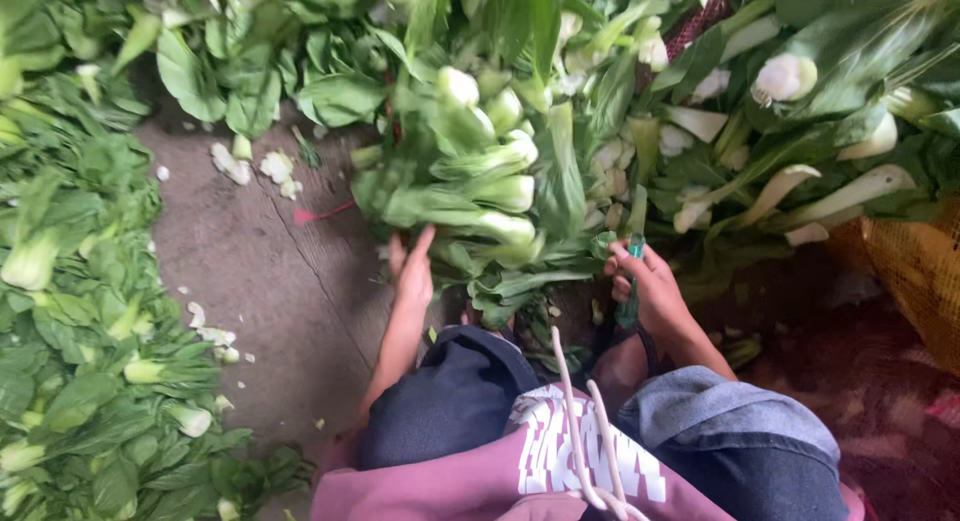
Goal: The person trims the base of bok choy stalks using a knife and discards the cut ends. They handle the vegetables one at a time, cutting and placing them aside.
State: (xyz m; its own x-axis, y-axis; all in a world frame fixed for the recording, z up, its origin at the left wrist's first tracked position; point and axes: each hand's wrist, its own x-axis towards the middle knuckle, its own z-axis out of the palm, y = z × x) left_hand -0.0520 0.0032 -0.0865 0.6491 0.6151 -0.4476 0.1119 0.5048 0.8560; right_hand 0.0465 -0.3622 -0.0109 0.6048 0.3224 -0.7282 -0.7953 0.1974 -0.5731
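Both hands reach into the far bok choy heap: left hand spread open, touching leaves; right hand seemingly clamped on a green-handled tool.

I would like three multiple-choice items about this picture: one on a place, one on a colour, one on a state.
1. Where is the loose pile of bok choy?
A. on the person's left
B. on the lap
C. in the mesh sack

2. What colour is the handle of the tool in the right hand?
A. red
B. green
C. white

3. How is the left hand?
A. closed in a fist
B. fingers stretched, at the bunch
C. resting on the knee

Key: 1 A, it covers the left floor; 2 B, green shows between the fingers; 3 B, fingertips reach the leaves.
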